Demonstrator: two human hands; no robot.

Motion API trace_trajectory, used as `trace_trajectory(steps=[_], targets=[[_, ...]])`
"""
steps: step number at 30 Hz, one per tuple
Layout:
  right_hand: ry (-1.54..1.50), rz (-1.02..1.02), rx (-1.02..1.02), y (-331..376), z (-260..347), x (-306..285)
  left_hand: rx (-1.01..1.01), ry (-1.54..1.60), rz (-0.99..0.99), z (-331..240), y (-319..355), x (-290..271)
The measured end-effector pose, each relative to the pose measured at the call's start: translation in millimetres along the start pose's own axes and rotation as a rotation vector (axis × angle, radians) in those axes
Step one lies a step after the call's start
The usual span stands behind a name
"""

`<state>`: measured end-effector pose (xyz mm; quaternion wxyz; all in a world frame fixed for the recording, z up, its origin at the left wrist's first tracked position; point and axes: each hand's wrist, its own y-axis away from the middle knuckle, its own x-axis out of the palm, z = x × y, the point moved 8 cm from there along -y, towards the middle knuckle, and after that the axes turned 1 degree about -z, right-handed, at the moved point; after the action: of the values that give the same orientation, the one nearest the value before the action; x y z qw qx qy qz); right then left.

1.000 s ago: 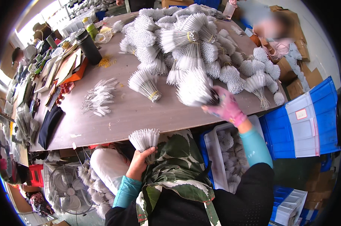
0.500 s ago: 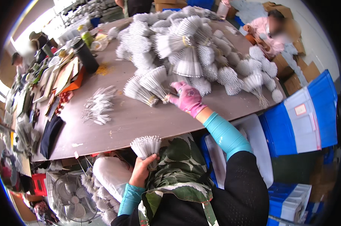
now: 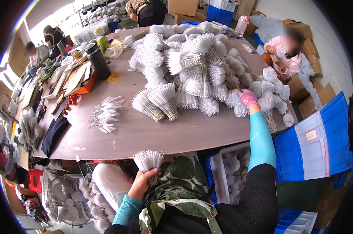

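My bare left hand [image 3: 141, 183] is closed round the narrow end of a bundle of thin white sticks [image 3: 148, 160], held over my lap with the sticks fanned upward. My right hand [image 3: 247, 97], in a pink patterned glove, reaches to the right side of a big pile of similar bundles [image 3: 198, 82]. It touches a bundle [image 3: 239, 108] there; its fingers are partly hidden, and I cannot tell whether they grip. Two bundles banded in yellow [image 3: 163, 100] lie side by side at the pile's front left. Loose white sticks [image 3: 106, 113] lie farther left on the table [image 3: 145, 134].
A black flask [image 3: 98, 62] stands at the back left beside cluttered boards. Below the table's right edge is a white bin [image 3: 220, 175] holding more bundles. Blue and white boxes [image 3: 313, 136] stand right. A fan [image 3: 69, 202] is low left. A person in pink [image 3: 287, 58] sits across.
My right hand has left the two banded bundles and moved right along the pile, the arm stretching out. My left hand keeps its bundle in nearly the same place. The view has shifted slightly.
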<state>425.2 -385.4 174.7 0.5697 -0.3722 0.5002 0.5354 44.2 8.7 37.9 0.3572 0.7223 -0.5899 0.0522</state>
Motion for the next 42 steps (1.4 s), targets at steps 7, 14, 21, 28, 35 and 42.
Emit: trace_trajectory(steps=[7, 14, 21, 28, 35, 42], targets=[[-0.025, 0.152, 0.026, 13, -8, 7, -0.004, 0.025, 0.005, 3, 1, 1], [-0.231, 0.245, 0.129, 54, -10, 8, 0.004, 0.079, 0.038, 2, 0, 11], [-0.847, 0.499, 0.273, 102, -22, 30, -0.007, 0.088, 0.074, 1, 6, 15], [-1.211, 0.214, 0.055, 137, -18, 45, 0.041, 0.085, 0.083, -4, 5, 15], [-0.126, -0.377, -0.321, 143, -28, 32, 0.028, 0.124, 0.062, 8, -4, 10], [0.113, -0.174, -0.367, 127, -11, 21, 0.021, 0.112, 0.068, 11, -4, 6]])
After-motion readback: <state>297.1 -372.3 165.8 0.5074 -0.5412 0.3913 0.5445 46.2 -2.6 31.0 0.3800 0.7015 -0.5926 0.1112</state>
